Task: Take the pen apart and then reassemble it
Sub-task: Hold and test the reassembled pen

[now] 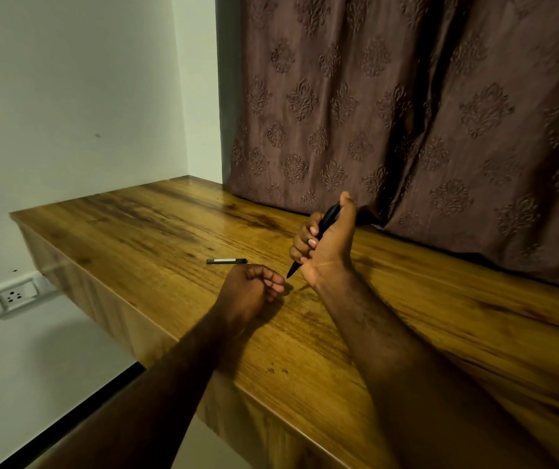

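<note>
Both forearms reach in from the near edge of the wooden desk [142,228], and each ends in a hand at work above the board. Nearer of the two, the left hand [251,292] rests on the desk with its fingers curled loosely inward; whether anything small sits inside that curl cannot be told. Just beyond it and to its right, the right hand [322,245] is raised off the surface, palm turned toward the camera, its fingers wrapped firmly around the black pen body [326,221]. That body runs on a slant through the fist: the pointed tip pokes out below the heel of the palm, aimed down toward the left hand's fingertips, while the upper end shows beside the extended thumb.

Just past the left hand, a slim dark piece with a pale band [226,261] lies flat on the desk, apart from both hands; it looks like the pen's cap or a removed section. A patterned curtain [440,113] hangs behind the right hand, and a wall socket [17,296] sits far off to the left, below desk level.

Judging by this, the pen is partly taken apart. The next move likely calls for the left hand to meet the tip, to pull another part off or refit the loose piece.
</note>
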Available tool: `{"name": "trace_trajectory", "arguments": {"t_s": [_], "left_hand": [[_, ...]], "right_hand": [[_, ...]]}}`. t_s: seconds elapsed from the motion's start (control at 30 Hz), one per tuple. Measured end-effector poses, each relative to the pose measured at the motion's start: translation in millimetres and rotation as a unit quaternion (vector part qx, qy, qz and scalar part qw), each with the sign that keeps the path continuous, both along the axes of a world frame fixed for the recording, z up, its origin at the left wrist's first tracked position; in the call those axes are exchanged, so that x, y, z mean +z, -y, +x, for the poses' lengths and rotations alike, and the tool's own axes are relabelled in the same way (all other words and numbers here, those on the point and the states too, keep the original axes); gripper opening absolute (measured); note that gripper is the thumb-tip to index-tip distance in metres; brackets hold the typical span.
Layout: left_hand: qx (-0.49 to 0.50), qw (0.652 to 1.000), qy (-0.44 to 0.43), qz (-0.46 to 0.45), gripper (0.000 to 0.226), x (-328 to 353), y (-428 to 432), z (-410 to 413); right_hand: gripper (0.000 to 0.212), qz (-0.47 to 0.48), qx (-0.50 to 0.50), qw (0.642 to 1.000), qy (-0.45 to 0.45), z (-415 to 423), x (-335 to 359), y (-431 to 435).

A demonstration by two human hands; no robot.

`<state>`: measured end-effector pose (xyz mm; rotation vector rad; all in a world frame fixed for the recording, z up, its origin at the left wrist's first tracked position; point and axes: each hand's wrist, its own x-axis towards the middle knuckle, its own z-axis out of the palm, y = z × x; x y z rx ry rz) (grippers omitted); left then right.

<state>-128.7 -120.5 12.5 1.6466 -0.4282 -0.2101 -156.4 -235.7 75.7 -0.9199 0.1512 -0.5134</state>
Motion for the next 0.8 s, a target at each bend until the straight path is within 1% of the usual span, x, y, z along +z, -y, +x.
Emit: {"name": "trace_trajectory", "arguments": {"t_s": [0.13, 0.27, 0.4, 0.53, 0.7, 0.8], "left_hand": [[0.003, 1.000, 0.002, -0.004, 0.034, -1.9, 0.3, 1.1], [0.009, 1.000, 0.007, -0.008, 0.035, -2.8, 1.5, 2.1], [0.003, 1.000, 0.006, -0.008, 0.034, -3.1, 1.6, 2.3], [0.001, 1.000, 0.002, -0.009, 0.034, -4.4, 0.7, 4.9], [-0.001, 1.000, 0.008, -0.005, 0.034, -4.5, 0.8, 5.4], [-0.001, 1.000, 0.009, -0.007, 0.034, -6.8, 1.6, 7.0]], "right_hand": [[0.060, -0.003, 0.008, 1.000, -0.006, -1.1, -0.5, -1.0], [0.065, 0.000, 0.011, 1.000, 0.001, -0.5, -0.5, -1.2], [0.060, 0.005, 0.003, 1.000, -0.002, -1.6, 0.3, -0.6], [0.064, 0.013, 0.002, 1.000, 0.002, -1.0, 0.7, -0.8], [0.059, 0.010, 0.003, 1.000, -0.002, -1.8, 0.6, -1.6], [0.064, 0.006, 0.004, 1.000, 0.003, -1.5, 0.7, -1.2]]}}
